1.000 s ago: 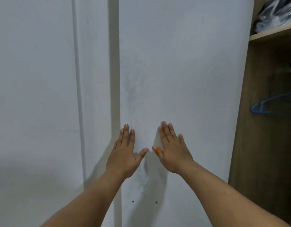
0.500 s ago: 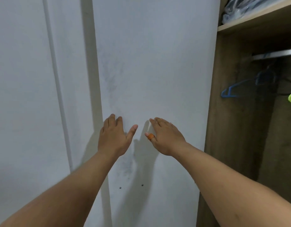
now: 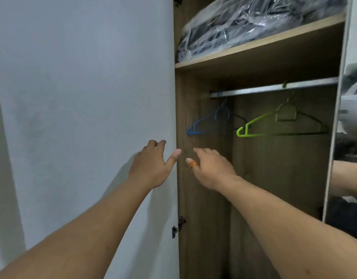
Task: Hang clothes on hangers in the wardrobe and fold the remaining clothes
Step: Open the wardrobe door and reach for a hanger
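The wardrobe stands open in front of me. Its white door [image 3: 89,109] fills the left half of the view. My left hand [image 3: 152,166] lies flat against the door near its right edge, fingers relaxed. My right hand [image 3: 209,168], with an orange band on the thumb, reaches empty into the wardrobe opening, fingers loosely extended. A metal rail [image 3: 274,88] crosses the inside. A blue hanger [image 3: 209,122] and a green hanger [image 3: 274,124] hang bare from it. No loose clothes are in sight.
A wooden shelf [image 3: 260,44] above the rail carries dark clothing wrapped in clear plastic [image 3: 254,21]. A mirrored door [image 3: 348,137] at the right edge reflects an arm. A hinge [image 3: 178,226] sits low on the wardrobe's left wall.
The view has swung right and the wardrobe interior with rail and hangers has come into sight. My right hand left the white door and moved into the opening; my left hand stays on the door.
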